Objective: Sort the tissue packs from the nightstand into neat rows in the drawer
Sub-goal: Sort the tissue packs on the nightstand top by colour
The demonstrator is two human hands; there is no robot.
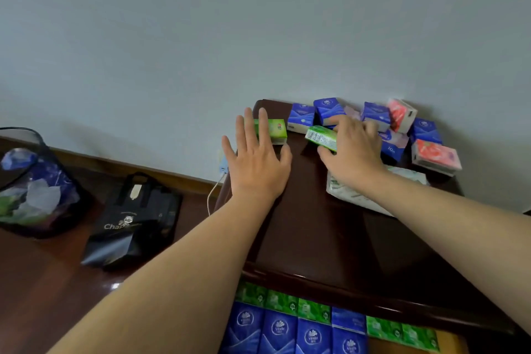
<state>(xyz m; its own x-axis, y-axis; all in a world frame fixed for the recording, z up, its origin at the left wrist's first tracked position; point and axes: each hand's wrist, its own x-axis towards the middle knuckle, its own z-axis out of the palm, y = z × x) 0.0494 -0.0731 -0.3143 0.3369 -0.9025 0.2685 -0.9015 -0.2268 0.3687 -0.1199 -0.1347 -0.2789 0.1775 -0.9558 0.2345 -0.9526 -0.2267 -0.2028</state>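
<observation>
One head view only: dark glossy nightstand (330,227) against a plain pale wall (201,23), wood floor to the left with a mesh bin (34,181) full of wrappers, a black tote bag (135,221) and a white cable (214,190) running up to a wall plug. Left hand (255,161) flat and spread over the nightstand's left edge, fingers extended, holding nothing, fingertips overlapping a green tissue pack (273,131) lying flat; contact with it can't be confirmed. Right hand (353,149) curled around a second green pack (321,137), thumb below, fingers over the top, pack tilted on edge. Loose packs clustered at the nightstand's back right near the wall: several blue packs (301,118), two pink-red packs (436,156), unaligned, some leaning on each other. Larger white soft tissue pack (359,195) sits under the right forearm. Drawer (459,339) open below the front edge: green packs (284,303) in a back row, blue packs (278,330) in a row in front, side by side, tight; more green at the right end.
</observation>
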